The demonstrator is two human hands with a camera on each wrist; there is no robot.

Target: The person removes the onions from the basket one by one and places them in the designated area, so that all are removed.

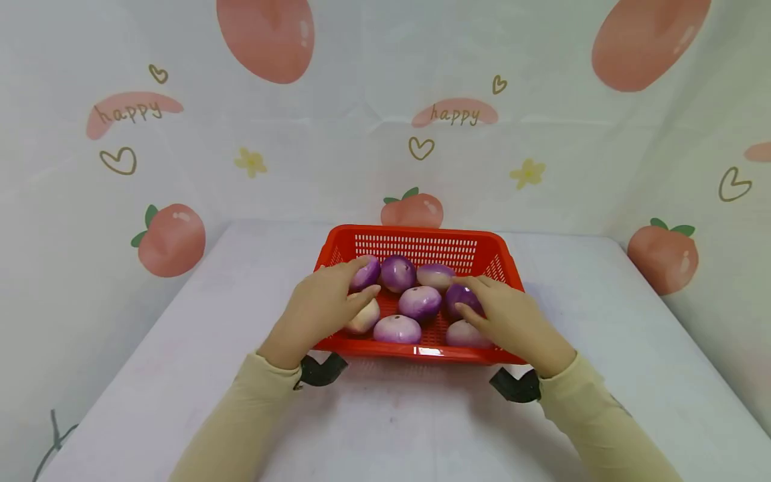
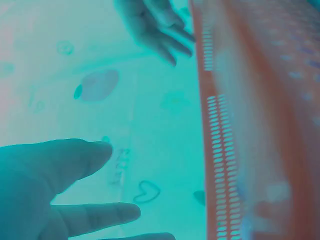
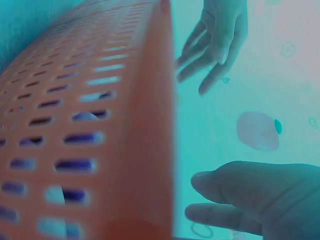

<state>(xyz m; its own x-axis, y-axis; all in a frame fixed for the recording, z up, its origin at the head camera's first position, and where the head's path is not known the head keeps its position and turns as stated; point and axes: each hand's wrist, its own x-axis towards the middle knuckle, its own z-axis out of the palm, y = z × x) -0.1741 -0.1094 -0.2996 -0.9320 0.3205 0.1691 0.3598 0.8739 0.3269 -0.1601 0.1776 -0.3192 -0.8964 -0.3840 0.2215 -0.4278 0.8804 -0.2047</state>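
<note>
A red plastic basket (image 1: 415, 352) with slotted walls stands on the table and holds several round purple-and-white vegetables (image 1: 420, 304), whose exact kind I cannot tell. My left hand (image 1: 322, 298) is over the basket's left side, nearest a purple vegetable (image 1: 369, 273) and a paler one (image 1: 364, 318). Over the right side, my right hand (image 1: 512, 314) partly covers a dark purple vegetable (image 1: 462, 299). Both wrist views show the fingers extended and spread from the thumb, the left hand (image 2: 60, 185) and right hand (image 3: 260, 195) above the rim. Contact with the vegetables cannot be made out.
A white cloth covers the table (image 1: 397, 428) and the walls (image 1: 337, 134) around it, printed with fruit, hearts and flowers. Black wrist mounts (image 1: 325, 369) hang near the basket's front edge. A dark cable (image 1: 55, 438) lies at the left edge.
</note>
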